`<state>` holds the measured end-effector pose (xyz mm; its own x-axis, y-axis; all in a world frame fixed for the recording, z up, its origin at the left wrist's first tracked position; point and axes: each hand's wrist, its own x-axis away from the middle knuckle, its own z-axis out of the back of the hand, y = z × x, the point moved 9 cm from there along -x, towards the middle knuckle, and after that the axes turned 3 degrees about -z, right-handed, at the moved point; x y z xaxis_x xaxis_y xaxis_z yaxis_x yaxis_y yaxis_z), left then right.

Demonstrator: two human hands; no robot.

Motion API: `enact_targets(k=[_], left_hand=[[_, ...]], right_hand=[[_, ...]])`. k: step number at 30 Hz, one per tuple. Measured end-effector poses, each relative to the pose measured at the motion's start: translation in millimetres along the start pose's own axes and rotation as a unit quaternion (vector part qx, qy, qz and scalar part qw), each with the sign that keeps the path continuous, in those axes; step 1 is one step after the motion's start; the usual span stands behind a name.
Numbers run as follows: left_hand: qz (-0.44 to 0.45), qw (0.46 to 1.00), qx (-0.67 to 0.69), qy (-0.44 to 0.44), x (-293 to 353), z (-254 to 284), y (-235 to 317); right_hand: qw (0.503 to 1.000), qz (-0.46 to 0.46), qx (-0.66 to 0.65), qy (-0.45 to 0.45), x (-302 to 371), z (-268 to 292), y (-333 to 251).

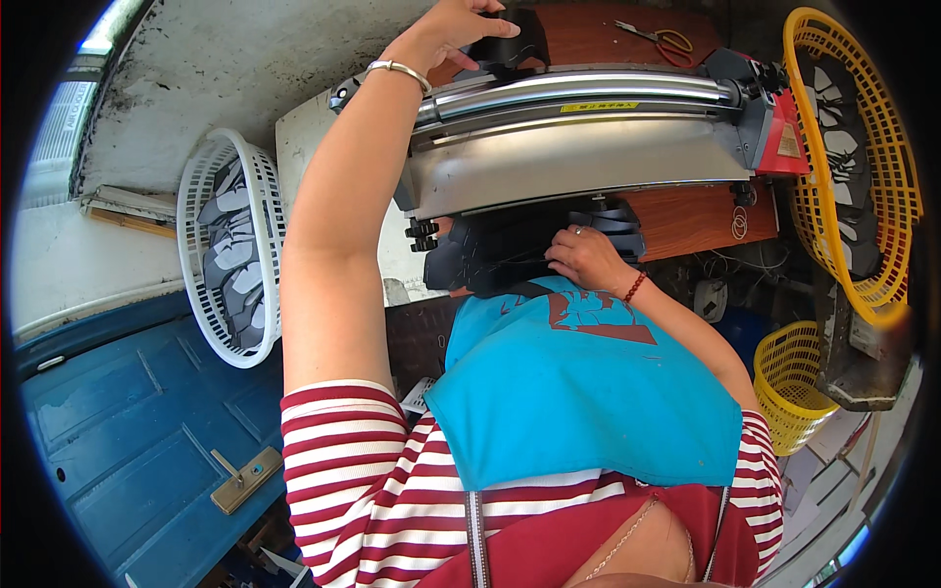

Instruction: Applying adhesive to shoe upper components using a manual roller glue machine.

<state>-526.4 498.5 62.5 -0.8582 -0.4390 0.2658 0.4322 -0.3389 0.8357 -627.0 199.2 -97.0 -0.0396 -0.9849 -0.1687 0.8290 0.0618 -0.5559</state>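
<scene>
My left arm stretches over the roller machine (578, 162), which has a shiny metal roller and a sloping steel plate. At its far side my left hand (453, 31) has its fingers bent around the edge of a curved black piece (521, 44). On the near side, a pile of flat black pieces (490, 245) lies below the steel plate, close against my blue apron (588, 392). My right hand (585, 257) is on that pile, its fingers curled and pressed together over the black pieces. The fingertips are partly hidden.
A white basket (267, 284) of grey and black cut pieces stands at left. At right are a yellow basket (799, 108) of similar pieces and a lower yellow basket (765, 372). Scissors (671, 44) lie behind the machine on the brown tabletop (706, 220). A blue door (127, 421) is at lower left.
</scene>
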Motion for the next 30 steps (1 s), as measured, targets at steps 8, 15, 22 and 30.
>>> enact_targets(k=[8,15,22,30], left_hand=[[-0.039,0.997,-0.046,0.049,-24,8,-33],[-0.082,0.987,-0.109,0.083,-25,9,-6],[-0.043,0.992,-0.024,0.12,-5,13,0],[-0.343,0.856,-0.356,0.149,31,-38,28]], right_hand=[[1.0,0.018,-0.002,-0.019,-5,3,-7],[0.998,0.008,-0.064,0.015,-7,16,-5],[0.975,-0.088,-0.186,0.078,-6,66,0],[0.916,-0.252,-0.245,0.191,-12,152,38]])
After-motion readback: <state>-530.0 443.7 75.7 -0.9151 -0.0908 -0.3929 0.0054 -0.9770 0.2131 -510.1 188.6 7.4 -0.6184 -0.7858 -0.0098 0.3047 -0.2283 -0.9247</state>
